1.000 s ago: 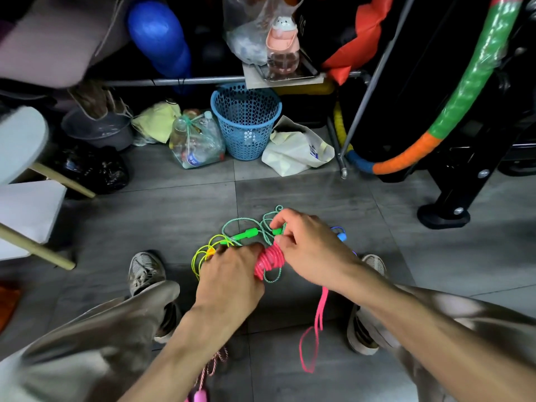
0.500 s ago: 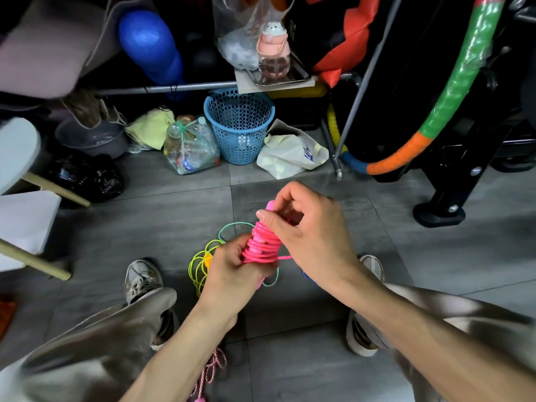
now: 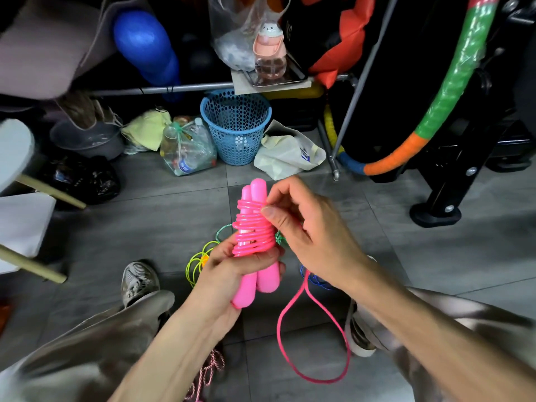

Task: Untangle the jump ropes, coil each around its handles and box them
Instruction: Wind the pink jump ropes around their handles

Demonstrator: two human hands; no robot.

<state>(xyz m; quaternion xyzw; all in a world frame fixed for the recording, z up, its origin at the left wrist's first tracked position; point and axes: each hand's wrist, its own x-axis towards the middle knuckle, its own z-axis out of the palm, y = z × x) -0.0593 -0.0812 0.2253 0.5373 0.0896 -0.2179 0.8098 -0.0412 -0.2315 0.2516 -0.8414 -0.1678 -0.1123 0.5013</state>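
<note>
Fingers [image 3: 232, 250] of the left hand [image 3: 229, 274] curl around the lower half of the paired pink handles [image 3: 255, 195], thumb across the front just below the coil, clamping both handles side by side. Thumb and forefinger of the right hand [image 3: 313, 236] pinch together on the pink rope [image 3: 252, 227] at the upper right edge of its coil, the remaining fingers loosely bent behind. Long axis of the handles runs nearly upright in view, tilted slightly, with rounded tips pointing away from the person toward the blue basket [image 3: 236, 126] and rounded butts pointing back toward the person below the left palm. Rope turns wrap crosswise to that axis, stacked around the middle of the handles. An unwound loop of the same pink rope [image 3: 313, 343] hangs below the handles and to their right, over the grey tiled floor [image 3: 435, 256]. Beneath the handles on the floor lie a yellow-green rope [image 3: 197, 262] to the left, a green speckled rope [image 3: 222, 232] just behind, and a blue rope [image 3: 314, 281] to the right, partly hidden by the right wrist. A pink-and-white braided rope [image 3: 210, 369] lies nearer the person, below the left forearm. Both hands hold the bundle above the floor, between the person's knees.
</note>
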